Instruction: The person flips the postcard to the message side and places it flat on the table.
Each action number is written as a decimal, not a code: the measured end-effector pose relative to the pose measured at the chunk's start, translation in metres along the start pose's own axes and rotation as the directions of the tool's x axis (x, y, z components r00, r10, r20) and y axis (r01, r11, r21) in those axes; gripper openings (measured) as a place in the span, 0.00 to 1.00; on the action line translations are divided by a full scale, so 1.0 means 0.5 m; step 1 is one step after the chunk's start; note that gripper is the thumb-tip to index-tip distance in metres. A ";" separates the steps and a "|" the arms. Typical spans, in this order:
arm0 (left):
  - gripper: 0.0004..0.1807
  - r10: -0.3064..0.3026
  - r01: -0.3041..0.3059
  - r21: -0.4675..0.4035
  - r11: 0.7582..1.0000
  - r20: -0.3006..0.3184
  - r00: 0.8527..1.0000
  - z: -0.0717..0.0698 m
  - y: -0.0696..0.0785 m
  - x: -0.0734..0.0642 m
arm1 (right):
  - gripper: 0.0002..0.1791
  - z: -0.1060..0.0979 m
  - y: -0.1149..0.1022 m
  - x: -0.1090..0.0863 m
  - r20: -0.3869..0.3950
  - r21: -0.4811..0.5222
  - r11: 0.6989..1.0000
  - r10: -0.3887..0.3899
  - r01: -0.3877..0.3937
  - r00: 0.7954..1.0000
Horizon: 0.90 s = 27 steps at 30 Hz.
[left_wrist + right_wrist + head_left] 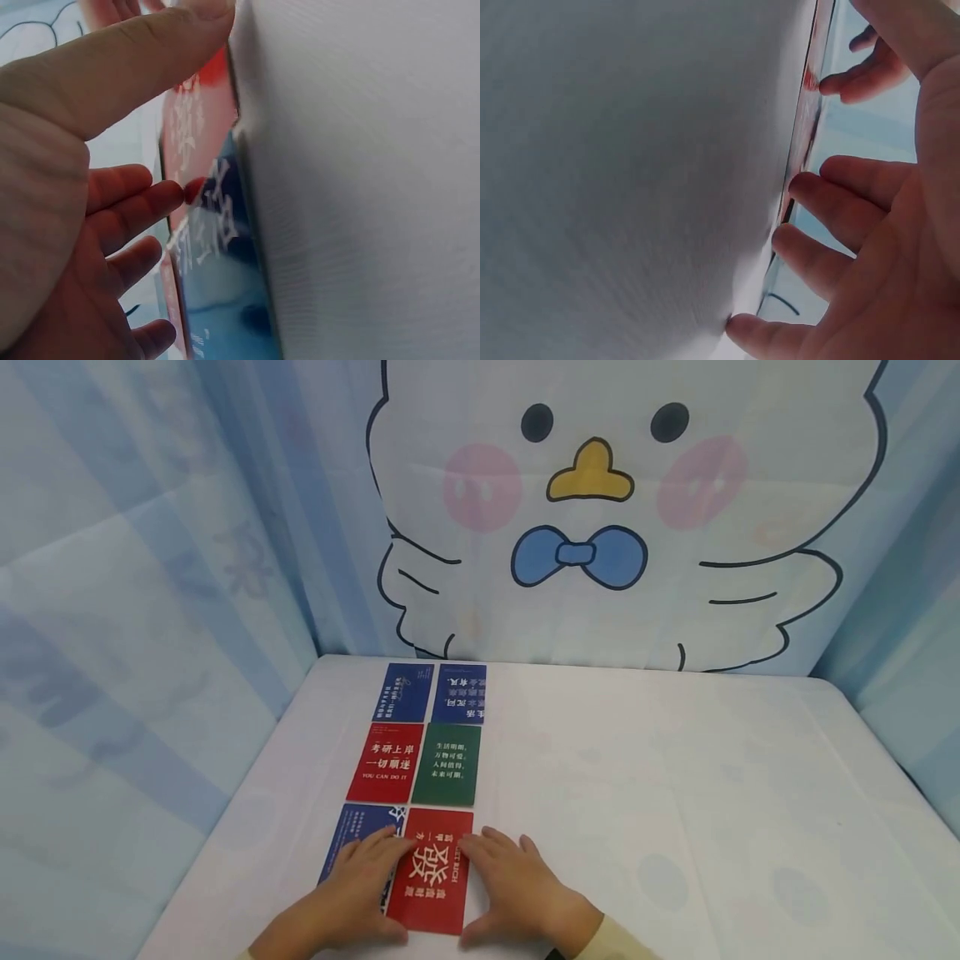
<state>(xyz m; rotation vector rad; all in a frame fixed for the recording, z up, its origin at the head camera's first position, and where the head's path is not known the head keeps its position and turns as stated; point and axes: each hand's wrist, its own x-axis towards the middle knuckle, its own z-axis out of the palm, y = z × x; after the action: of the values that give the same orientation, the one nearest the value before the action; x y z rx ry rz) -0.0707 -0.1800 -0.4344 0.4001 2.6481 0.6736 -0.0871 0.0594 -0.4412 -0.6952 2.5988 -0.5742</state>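
Observation:
A red card (431,906) with a large white character lies flat at the near end of two columns of cards. My left hand (348,893) rests over the blue card (362,821) beside it, partly hiding that card, and its fingers reach the red card's left edge. At the red card's right edge, the fingertips and thumb of my right hand (517,893) touch down, spread apart. In the left wrist view the fingers of the left hand (52,247) look loosely extended above the blue card (225,292). The right wrist view has the right hand (892,262) with fingers spread at the table surface.
Farther back lie a red card (386,764), a green card (447,766) and two blue cards (402,693) in the same columns. The white table (675,793) extends to the right. A curtain (577,618) with a cartoon bird hangs behind the far edge.

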 end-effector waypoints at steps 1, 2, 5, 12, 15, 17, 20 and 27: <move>0.56 -0.001 0.001 0.001 1.000 -0.002 1.000 0.001 -0.001 0.000 | 0.57 0.001 -0.003 0.001 0.005 -0.009 1.000 0.003 -0.003 1.000; 0.56 0.000 0.000 0.000 1.000 -0.003 1.000 0.001 -0.001 0.000 | 0.57 0.003 -0.004 0.002 0.011 -0.026 1.000 0.008 -0.008 1.000; 0.55 -0.008 0.008 0.007 1.000 -0.003 1.000 0.000 -0.003 0.001 | 0.57 0.004 -0.011 0.003 0.025 -0.074 0.997 0.025 -0.023 0.999; 0.54 -0.020 0.019 0.021 1.000 0.024 1.000 -0.010 0.002 0.005 | 0.56 -0.001 -0.016 0.003 0.026 -0.133 0.991 0.028 -0.024 0.999; 0.53 -0.010 0.009 0.023 1.000 0.032 0.999 -0.012 0.002 0.004 | 0.55 0.001 -0.017 0.001 0.023 -0.135 0.991 0.021 -0.017 1.000; 0.53 -0.002 0.002 0.022 1.000 0.035 0.999 -0.013 0.001 0.002 | 0.55 0.002 -0.017 0.001 0.024 -0.133 0.991 0.017 -0.014 1.000; 0.53 0.007 -0.007 0.019 1.000 0.041 0.999 -0.012 0.001 0.000 | 0.54 -0.002 -0.015 -0.001 0.032 -0.117 0.993 0.011 -0.007 0.999; 0.54 0.005 -0.007 0.033 0.999 0.066 0.998 -0.014 0.002 0.000 | 0.51 -0.011 -0.011 0.001 0.040 -0.054 0.998 -0.009 0.011 0.999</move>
<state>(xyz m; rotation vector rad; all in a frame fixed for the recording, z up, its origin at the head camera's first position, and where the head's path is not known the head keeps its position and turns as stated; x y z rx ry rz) -0.0734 -0.1817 -0.4282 0.4320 2.5999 0.6078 -0.0881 0.0565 -0.4341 -0.7293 2.5838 -0.4896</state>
